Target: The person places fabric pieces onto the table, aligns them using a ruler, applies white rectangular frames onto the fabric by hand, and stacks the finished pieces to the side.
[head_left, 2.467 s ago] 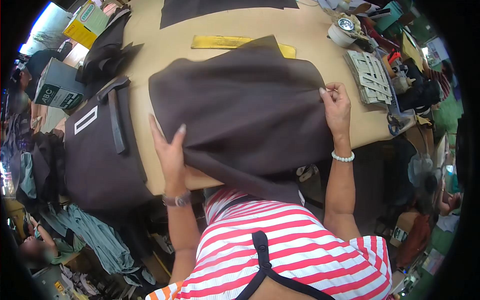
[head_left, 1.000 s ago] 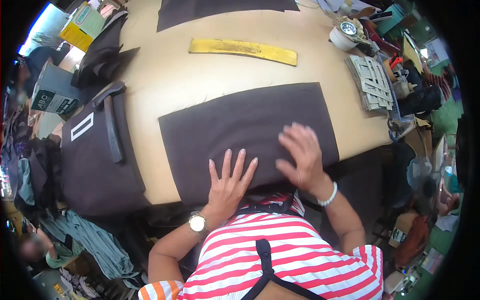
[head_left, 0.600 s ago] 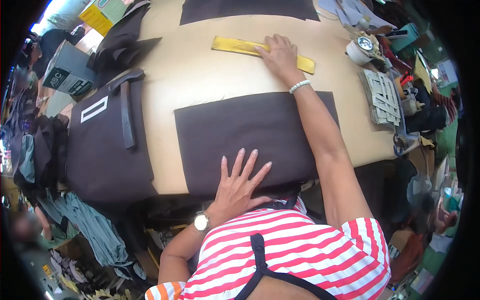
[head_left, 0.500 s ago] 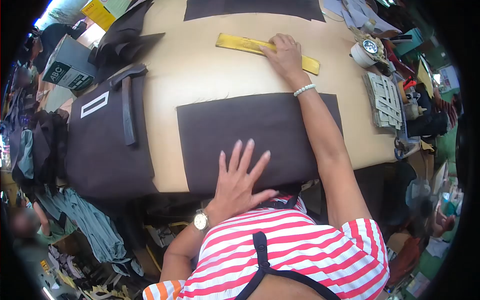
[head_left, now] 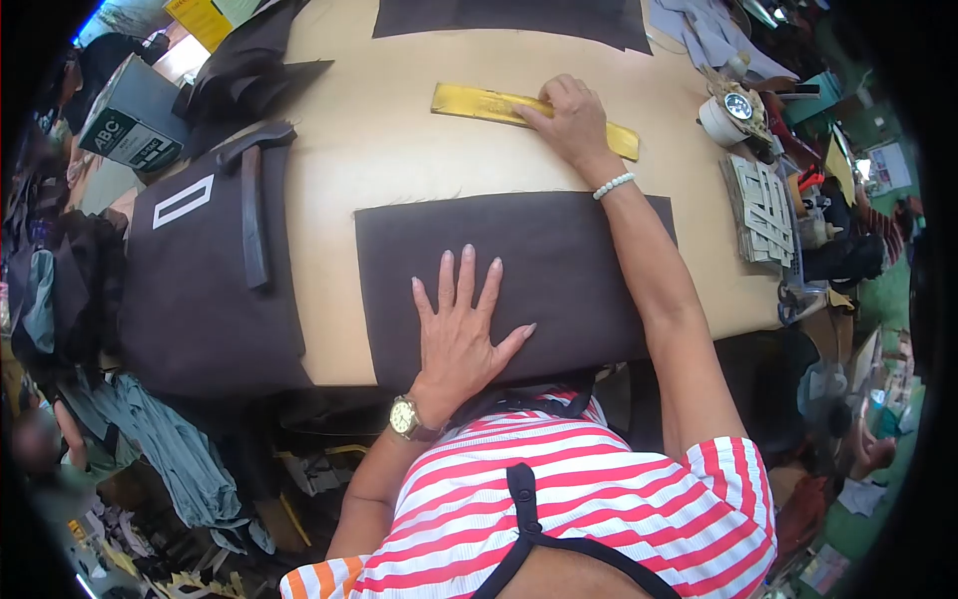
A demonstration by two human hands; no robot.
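Observation:
My left hand [head_left: 458, 339] lies flat with fingers spread on a dark brown rectangular piece of fabric [head_left: 574, 290] at the table's near edge. Beyond the fabric, my right hand [head_left: 575, 122] is closed over the right half of a worn yellow flat strip [head_left: 479, 104], shaped like a ruler. Its thumb points left along the strip's face, and the other fingertips curl at the far edge. My right forearm crosses above the fabric's right side.
At left, a dark hammer-like tool [head_left: 254, 205] and a white rectangular frame [head_left: 184, 203] rest on dark cloth [head_left: 205, 309]. An ABC tin [head_left: 135, 115] stands behind. A stack of pale slotted templates [head_left: 760, 212] and a round dial [head_left: 738, 106] sit at right.
My left hand has slid forward and left, from the fabric's near edge further onto it. My right hand and the yellow strip stay nearly in place.

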